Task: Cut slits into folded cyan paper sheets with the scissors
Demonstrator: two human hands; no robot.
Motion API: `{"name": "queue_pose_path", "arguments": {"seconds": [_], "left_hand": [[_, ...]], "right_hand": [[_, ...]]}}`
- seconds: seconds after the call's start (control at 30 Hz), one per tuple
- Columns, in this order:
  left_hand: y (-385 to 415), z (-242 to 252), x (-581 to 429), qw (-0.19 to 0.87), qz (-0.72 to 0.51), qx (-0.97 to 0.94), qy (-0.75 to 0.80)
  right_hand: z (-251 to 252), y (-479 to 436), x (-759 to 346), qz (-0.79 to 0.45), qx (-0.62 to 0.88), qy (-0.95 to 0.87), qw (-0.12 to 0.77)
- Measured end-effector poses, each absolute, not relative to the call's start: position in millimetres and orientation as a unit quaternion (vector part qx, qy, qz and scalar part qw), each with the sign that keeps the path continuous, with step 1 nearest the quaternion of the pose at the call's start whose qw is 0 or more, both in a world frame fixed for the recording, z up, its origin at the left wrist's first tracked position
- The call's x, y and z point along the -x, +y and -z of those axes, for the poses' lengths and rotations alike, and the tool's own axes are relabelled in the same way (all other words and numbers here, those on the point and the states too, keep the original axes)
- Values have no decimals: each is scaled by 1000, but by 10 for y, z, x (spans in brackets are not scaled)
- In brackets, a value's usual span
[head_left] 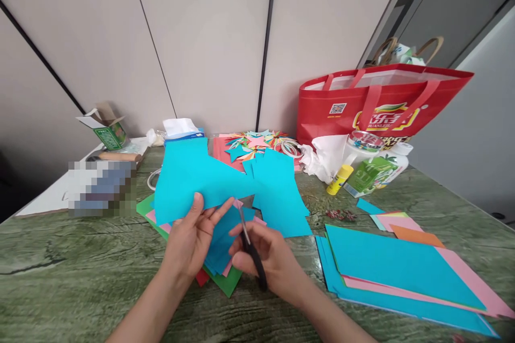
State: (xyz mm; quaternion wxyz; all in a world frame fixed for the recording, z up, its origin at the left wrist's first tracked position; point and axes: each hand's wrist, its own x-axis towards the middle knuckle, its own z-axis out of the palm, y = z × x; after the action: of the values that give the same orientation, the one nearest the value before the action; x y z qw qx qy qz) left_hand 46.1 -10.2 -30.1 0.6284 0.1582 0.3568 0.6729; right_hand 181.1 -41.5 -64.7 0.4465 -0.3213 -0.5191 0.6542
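Note:
My left hand [192, 238] pinches the lower edge of a large blue paper sheet [189, 176] and holds it up over the green table [80, 284]. Closed round black-handled scissors [250, 246], my right hand [270, 262] points the blades up into the blue sheet near its middle. The sheet has several cut notches and spreads left and right of the blades. Under both hands lies a small pile of blue, pink, green and red paper pieces [223, 273].
A stack of blue and pink sheets [402, 273] lies at the right, with orange and pink scraps behind. At the back stand a red shopping bag [378, 104], a glue stick [339, 179], a green box [368, 175], tape rolls [290, 148], paper stars [253, 144] and an open carton [108, 129].

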Motion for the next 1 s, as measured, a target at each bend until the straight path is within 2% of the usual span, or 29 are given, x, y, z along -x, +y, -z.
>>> {"name": "queue_pose_path", "arguments": {"seconds": [0.13,0.27,0.5,1.0], "left_hand": [[-159,297,-494,648,-657,-182,338],[-193,329,-526,660,-653,-214,304],[-262,399,-594,675,-612,-211,354],[-292,452,-610,696,-572,-235,365]], "right_hand": [[647,-485,-1759,-721,308,-489,382],[628,-501,-1738,-728,313,-475,384],[553,-472,-1755,-715,301,-481,409],[581,-454,-1763,-694,306,-502,416]]}}
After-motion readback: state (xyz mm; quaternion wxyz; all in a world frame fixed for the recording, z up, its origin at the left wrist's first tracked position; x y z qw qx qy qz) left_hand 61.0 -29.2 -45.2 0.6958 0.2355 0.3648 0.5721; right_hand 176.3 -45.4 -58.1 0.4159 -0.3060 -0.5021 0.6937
